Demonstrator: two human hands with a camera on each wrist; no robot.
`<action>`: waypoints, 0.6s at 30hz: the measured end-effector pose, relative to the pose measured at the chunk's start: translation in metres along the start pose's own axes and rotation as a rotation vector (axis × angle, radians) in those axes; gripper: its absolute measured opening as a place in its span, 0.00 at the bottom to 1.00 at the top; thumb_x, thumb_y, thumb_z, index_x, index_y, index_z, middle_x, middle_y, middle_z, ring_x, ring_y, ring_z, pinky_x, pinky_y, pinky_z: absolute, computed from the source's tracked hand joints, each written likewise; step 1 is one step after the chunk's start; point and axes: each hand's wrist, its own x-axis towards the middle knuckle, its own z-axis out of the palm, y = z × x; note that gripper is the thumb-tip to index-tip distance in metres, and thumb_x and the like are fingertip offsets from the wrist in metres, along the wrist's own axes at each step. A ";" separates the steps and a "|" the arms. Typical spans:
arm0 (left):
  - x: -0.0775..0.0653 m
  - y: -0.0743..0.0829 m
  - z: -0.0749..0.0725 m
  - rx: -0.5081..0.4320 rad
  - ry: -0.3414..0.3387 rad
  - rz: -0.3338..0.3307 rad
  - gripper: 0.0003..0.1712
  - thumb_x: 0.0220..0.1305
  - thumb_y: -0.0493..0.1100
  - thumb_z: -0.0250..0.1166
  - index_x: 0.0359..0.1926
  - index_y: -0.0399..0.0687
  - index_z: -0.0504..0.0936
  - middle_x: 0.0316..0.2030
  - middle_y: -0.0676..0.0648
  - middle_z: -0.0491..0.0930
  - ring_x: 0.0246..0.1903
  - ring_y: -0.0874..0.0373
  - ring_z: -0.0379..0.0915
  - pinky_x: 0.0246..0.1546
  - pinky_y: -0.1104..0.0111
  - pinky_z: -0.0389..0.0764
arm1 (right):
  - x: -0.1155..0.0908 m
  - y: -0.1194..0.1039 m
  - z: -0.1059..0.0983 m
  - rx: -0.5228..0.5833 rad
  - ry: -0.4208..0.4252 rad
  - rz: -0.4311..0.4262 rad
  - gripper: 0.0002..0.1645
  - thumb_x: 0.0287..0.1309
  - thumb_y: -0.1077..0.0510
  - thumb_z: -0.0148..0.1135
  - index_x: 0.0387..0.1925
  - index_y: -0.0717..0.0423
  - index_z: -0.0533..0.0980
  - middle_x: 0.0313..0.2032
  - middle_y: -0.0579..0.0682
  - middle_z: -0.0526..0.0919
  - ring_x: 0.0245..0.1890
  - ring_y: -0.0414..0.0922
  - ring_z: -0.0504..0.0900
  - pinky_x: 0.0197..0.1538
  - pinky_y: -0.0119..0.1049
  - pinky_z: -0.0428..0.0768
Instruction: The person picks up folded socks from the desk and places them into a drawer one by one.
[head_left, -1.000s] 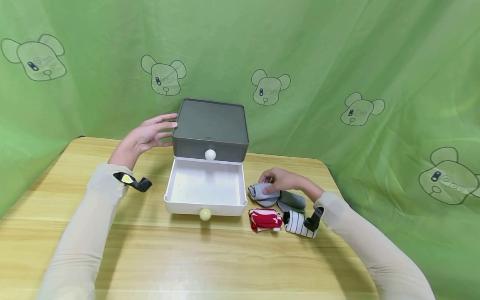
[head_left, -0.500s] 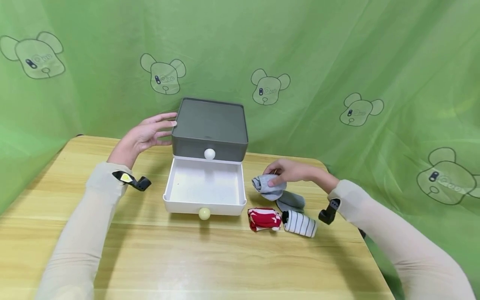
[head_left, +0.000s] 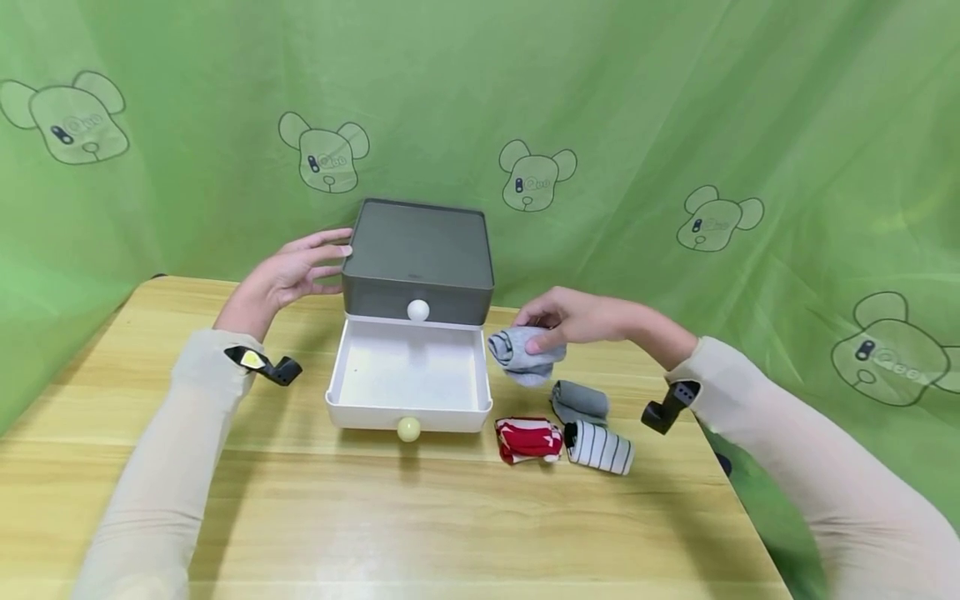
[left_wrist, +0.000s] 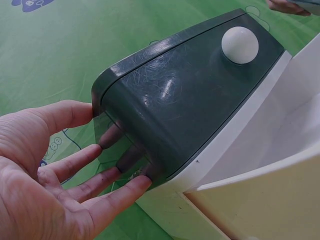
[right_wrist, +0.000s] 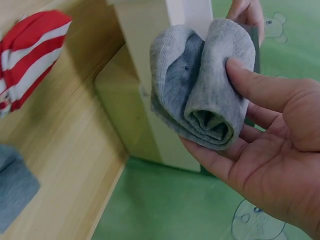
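Note:
My right hand (head_left: 573,318) pinches a rolled light-grey sock (right_wrist: 205,85) between thumb and fingers, raised over the table just right of the drawer. Its rolled end shows in the right wrist view. My left hand (left_wrist: 65,170) rests its straight fingertips against the left side of a dark grey drawer box (head_left: 420,242). Below the box's upper drawer with its white knob (head_left: 417,310), a white lower drawer (head_left: 408,417) with a pale yellow knob (head_left: 408,429) stands pulled out, nothing inside it.
Right of the drawer lie a darker grey rolled sock (head_left: 581,402), a red and white rolled sock (head_left: 528,440) and a white rolled sock with black stripes (head_left: 600,447) on the wooden table (head_left: 360,517). A green curtain (head_left: 615,100) hangs behind.
My right hand has lifted the light-grey sock off the table, away from the darker grey one, and moved it back and then left toward the drawer. My left hand stays put.

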 end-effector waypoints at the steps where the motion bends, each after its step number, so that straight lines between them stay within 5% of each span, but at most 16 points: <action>1: 0.000 0.000 0.000 -0.003 0.000 0.000 0.39 0.74 0.43 0.61 0.80 0.55 0.55 0.54 0.58 0.76 0.68 0.48 0.64 0.75 0.45 0.64 | 0.001 -0.004 0.000 0.007 -0.004 -0.009 0.16 0.65 0.61 0.66 0.54 0.58 0.81 0.45 0.52 0.87 0.44 0.49 0.84 0.49 0.40 0.86; 18: 0.001 -0.001 -0.001 -0.014 0.000 0.004 0.38 0.75 0.43 0.60 0.80 0.55 0.56 0.54 0.58 0.76 0.69 0.47 0.63 0.75 0.45 0.64 | 0.046 -0.064 0.030 0.073 0.063 -0.093 0.17 0.64 0.61 0.68 0.54 0.60 0.81 0.46 0.53 0.88 0.46 0.45 0.84 0.50 0.37 0.86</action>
